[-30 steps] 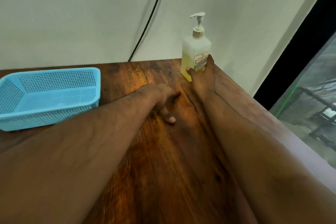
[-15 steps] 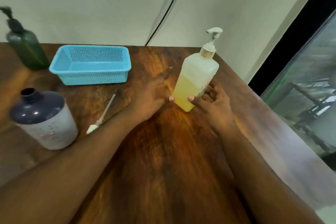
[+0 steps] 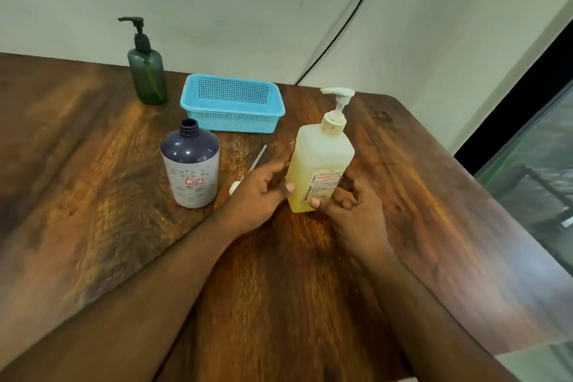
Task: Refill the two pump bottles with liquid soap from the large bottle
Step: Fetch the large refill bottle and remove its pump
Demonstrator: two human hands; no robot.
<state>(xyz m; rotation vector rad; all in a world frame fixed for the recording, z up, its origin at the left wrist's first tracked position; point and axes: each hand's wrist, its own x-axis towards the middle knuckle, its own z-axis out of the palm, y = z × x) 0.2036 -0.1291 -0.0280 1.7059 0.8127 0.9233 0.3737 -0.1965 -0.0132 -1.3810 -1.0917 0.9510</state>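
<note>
- My right hand (image 3: pixel 350 205) is wrapped round the lower half of the big yellow soap bottle (image 3: pixel 319 164), thumb across the label, holding it upright in the middle of the wooden table (image 3: pixel 93 195); I judge its base is on or just off the wood.
- My left hand (image 3: pixel 263 192) steadies the same bottle from the other side, thumb tip pressed to its lower edge, fingers loosely curled rather than gripping.
- Its white pump (image 3: pixel 336 102) is on, so I reckon that must come off before any pouring.
- The dark blue and white bottle (image 3: pixel 190 164) stands open-necked just left of my hands, ready to be filled; its removed pump tube (image 3: pixel 257 161) lies on the table between them.
- The green pump bottle (image 3: pixel 147 71) waits capped near the wall, beside the blue basket (image 3: pixel 232 115).
</note>
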